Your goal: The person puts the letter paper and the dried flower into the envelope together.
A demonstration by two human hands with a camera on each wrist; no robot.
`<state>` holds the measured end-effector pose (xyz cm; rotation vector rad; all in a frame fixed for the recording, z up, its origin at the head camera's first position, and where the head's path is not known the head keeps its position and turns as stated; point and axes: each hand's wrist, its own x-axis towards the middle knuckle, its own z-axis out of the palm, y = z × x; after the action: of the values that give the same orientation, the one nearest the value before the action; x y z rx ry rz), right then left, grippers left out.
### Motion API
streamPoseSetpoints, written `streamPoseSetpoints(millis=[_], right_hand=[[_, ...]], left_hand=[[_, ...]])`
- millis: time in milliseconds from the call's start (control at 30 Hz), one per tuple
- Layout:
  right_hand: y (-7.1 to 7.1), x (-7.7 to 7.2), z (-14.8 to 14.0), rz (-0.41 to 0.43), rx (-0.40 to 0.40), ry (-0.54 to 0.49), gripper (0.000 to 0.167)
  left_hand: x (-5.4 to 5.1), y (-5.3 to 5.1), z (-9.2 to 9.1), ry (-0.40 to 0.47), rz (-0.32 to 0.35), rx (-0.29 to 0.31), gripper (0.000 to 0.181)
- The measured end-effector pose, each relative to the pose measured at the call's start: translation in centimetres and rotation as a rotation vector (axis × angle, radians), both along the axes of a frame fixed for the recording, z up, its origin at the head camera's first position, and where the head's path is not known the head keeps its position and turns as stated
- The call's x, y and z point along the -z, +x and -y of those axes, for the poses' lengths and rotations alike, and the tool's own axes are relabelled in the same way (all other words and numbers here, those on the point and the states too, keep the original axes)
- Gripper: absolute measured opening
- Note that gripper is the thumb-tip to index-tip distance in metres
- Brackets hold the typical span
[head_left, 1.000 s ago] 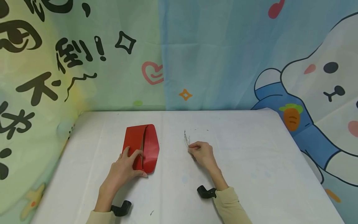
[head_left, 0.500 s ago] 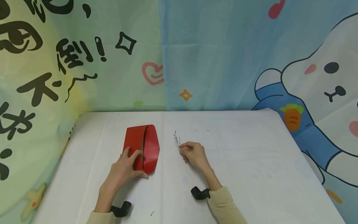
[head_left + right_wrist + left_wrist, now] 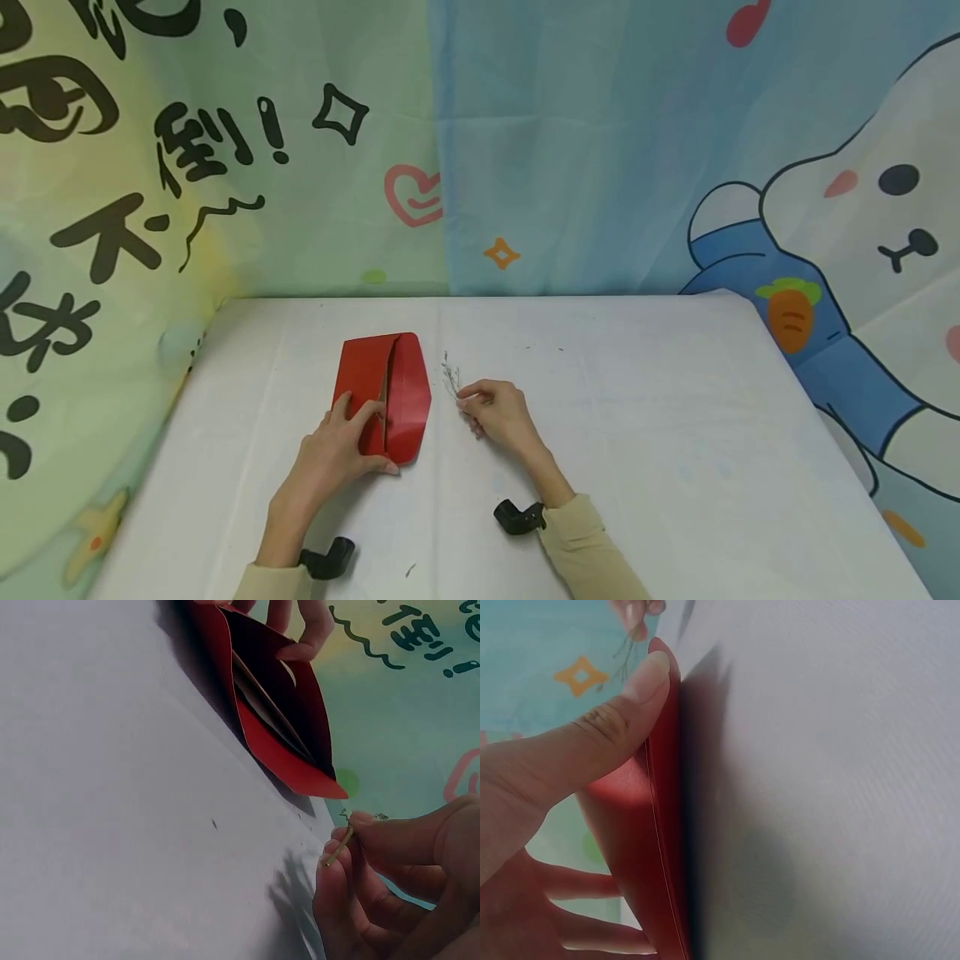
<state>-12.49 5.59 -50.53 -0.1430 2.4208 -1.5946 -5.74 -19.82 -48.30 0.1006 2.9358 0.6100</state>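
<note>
One red envelope (image 3: 410, 400) gapes, gripped by the left hand (image 3: 330, 450); the right hand (image 3: 501, 412) pinches a wispy sprig (image 3: 452, 381).

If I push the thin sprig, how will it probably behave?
The thin sprig is probably very light, judging by its slender stem in the right hand. Its fine branches look fragile, and small bits on the table suggest it may shed.
</note>
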Motion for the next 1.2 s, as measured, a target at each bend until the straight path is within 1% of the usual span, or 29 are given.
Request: streamPoseSetpoints(millis=[333, 500, 600, 700, 833, 1033, 1200], right_hand=[[-0.2, -0.3, 2.3, 0.055, -0.069, -0.073, 0.012], [-0.7, -0.3, 3.4, 0.085, -0.094, -0.119, 0.016], [-1.0, -0.3, 4.0, 0.132, -0.105, -0.168, 0.020], [-1.3, -0.1, 4.7, 0.199, -0.128, -0.229, 0.024], [-1.5, 0.0, 5.5, 0.275, -0.136, -0.286, 0.027], [-1.8, 0.1, 6.4, 0.327, -0.139, -0.300, 0.025], [-2.1, 0.1, 7.3, 0.331, -0.135, -0.267, 0.022]], left_hand=[[0.1, 0.0, 0.2, 0.005, -0.011, -0.008, 0.080], [0.0, 0.0, 0.2, 0.018, -0.018, -0.004, 0.081], [0.0, -0.1, 0.2, 0.023, -0.018, -0.001, 0.081], [0.1, -0.1, 0.2, 0.017, -0.006, -0.009, 0.082], [0.2, -0.2, 0.2, 0.007, 0.006, -0.017, 0.085], [0.2, -0.3, 0.2, 0.002, 0.018, -0.020, 0.086], [0.1, -0.2, 0.2, 0.001, 0.022, -0.023, 0.086]])
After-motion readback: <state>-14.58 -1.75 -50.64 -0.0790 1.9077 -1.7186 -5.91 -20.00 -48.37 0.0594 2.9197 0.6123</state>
